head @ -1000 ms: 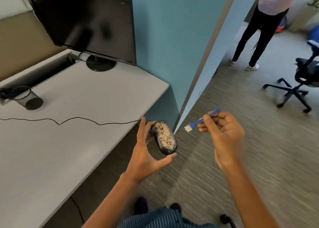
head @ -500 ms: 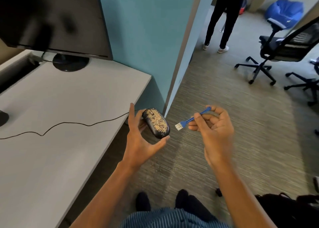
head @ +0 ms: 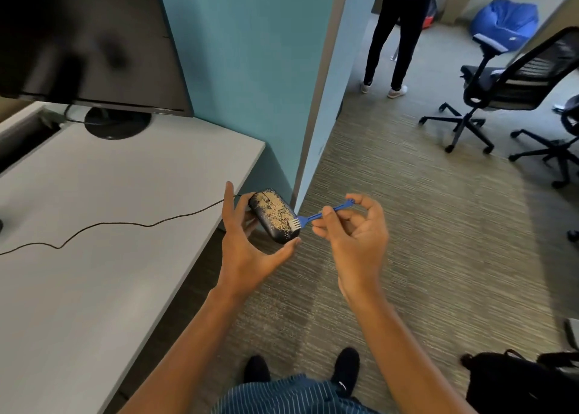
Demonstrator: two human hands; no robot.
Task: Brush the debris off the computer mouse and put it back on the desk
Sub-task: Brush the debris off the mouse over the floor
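Head view. Left hand [head: 247,251]: thumb and fingers clasp the black wired mouse [head: 273,215], held off the desk [head: 131,175] edge, coated in tan grit. Right hand [head: 354,235]: pinches a blue plastic brush [head: 316,217], white bristles touching the shell. Advice: short strokes outward, over the carpet; keep the glossy curved body steady.

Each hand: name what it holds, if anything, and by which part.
Left hand grips the mouse by its sides; right hand pinches the blue brush by its handle.
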